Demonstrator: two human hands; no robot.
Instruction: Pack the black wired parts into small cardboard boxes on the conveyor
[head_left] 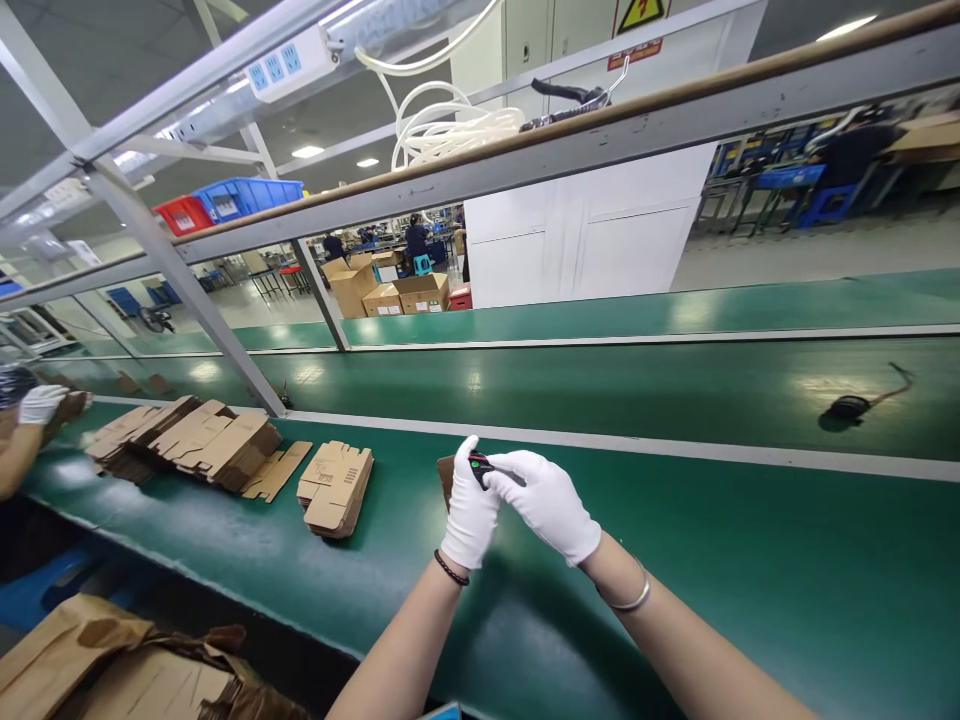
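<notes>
My left hand (472, 520), in a white glove, is closed around a small black part (480, 466) with a green spot and a thin reddish line on it. Behind its fingers a brown cardboard piece (445, 476) sticks out; most of it is hidden. My right hand (553, 508), gloved too, has its fingers pinched on the near end of the same black part. Both hands are above the green work surface (750, 580). To their left lies a stack of flat cardboard box blanks (337, 488), with a larger spread pile of blanks (214, 440) beyond it.
On the green conveyor belt (600, 385) a round black part with a wire (849, 407) lies at the right. A metal post (187, 280) rises at the left. A co-worker's gloved hand (43, 404) is at the far left. A brown paper-wrapped bundle (112, 665) sits below the edge.
</notes>
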